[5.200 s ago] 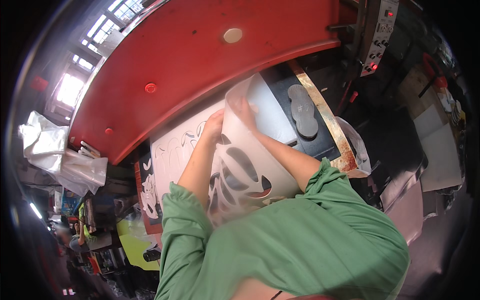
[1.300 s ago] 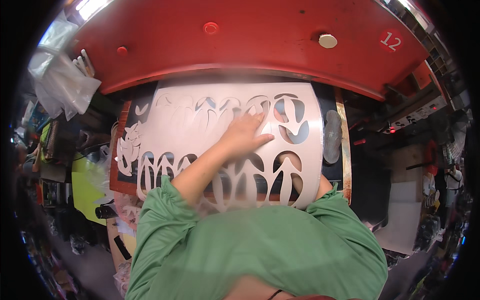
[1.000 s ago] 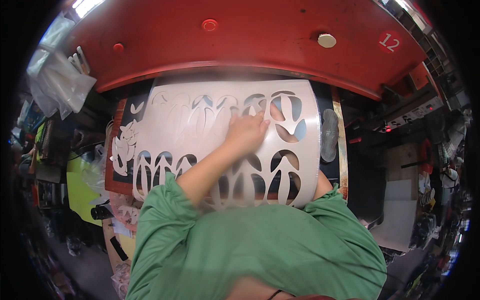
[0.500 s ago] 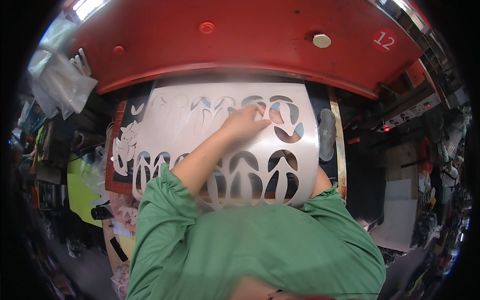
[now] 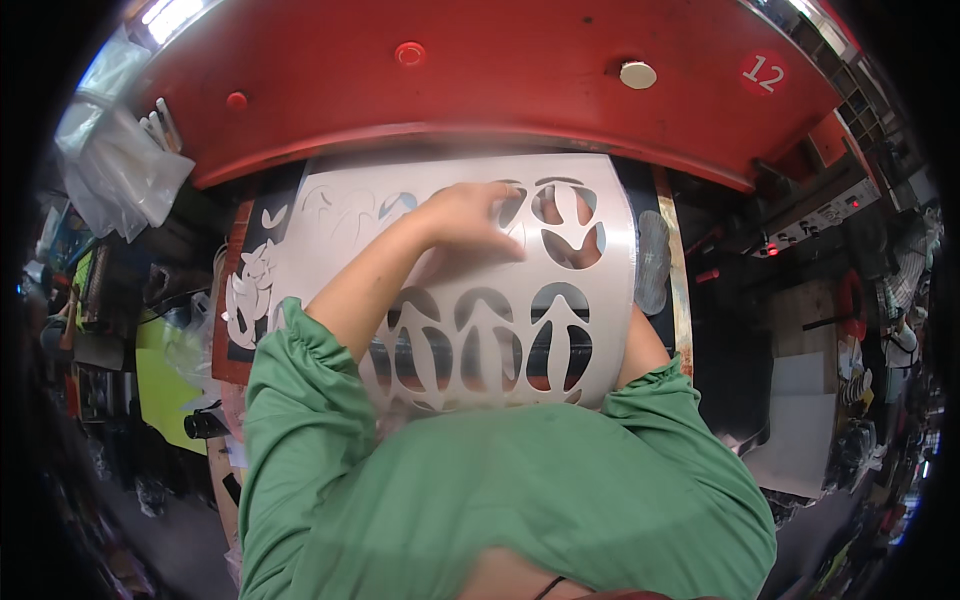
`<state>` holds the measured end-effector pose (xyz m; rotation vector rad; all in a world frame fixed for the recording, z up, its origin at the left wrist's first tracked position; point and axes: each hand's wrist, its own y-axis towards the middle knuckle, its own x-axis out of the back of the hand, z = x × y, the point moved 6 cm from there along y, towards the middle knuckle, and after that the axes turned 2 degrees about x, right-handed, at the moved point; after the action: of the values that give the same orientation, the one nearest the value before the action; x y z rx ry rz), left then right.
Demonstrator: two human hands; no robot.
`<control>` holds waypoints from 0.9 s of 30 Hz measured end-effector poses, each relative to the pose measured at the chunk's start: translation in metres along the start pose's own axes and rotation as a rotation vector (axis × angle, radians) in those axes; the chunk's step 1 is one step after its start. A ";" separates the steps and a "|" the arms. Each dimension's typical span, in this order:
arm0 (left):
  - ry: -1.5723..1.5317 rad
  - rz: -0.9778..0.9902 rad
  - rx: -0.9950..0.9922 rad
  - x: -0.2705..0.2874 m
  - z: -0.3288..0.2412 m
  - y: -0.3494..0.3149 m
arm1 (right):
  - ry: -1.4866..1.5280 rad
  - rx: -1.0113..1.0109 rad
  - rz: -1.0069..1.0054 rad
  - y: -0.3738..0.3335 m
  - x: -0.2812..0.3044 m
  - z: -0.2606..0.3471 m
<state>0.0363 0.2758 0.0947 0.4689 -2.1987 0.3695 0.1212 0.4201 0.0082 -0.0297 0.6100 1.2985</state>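
Note:
A large pale sheet (image 5: 470, 268) with rows of curved, die-cut openings lies in front of me, its near edge bending down by my body. Over its upper middle, my left hand (image 5: 470, 217) has thumb and forefinger spread apart, with nothing visible between them. My right forearm (image 5: 645, 350) passes beneath the sheet's right side. Through the upper right cut-outs I see skin of my right hand (image 5: 556, 207); the sheet hides most of it and its grip. Some outlined pieces at the sheet's upper left still sit in place.
Loose pale cut pieces (image 5: 250, 290) are heaped left of the sheet. A red machine body (image 5: 500, 80) spans the far side. A grey, sole-shaped piece (image 5: 653, 262) lies at the right. Clear plastic bags (image 5: 120, 160) hang at the far left.
My left hand has moved slightly left, its thumb and forefinger opening wider. The sheet has shifted slightly toward the far side, and more skin shows through the right cut-outs.

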 end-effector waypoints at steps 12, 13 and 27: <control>0.051 -0.151 -0.080 -0.020 0.000 -0.023 | -0.760 -0.034 0.223 -0.020 -0.020 0.032; 0.112 -0.212 -0.115 -0.023 -0.003 -0.027 | -0.775 -0.028 0.223 -0.025 -0.022 0.034; -0.028 -0.236 -0.067 -0.027 0.010 -0.017 | -0.725 -0.017 0.203 -0.050 -0.038 0.032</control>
<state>0.0531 0.2621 0.0694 0.6922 -2.1458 0.1629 0.1739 0.3831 0.0360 0.4810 -0.0232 1.3925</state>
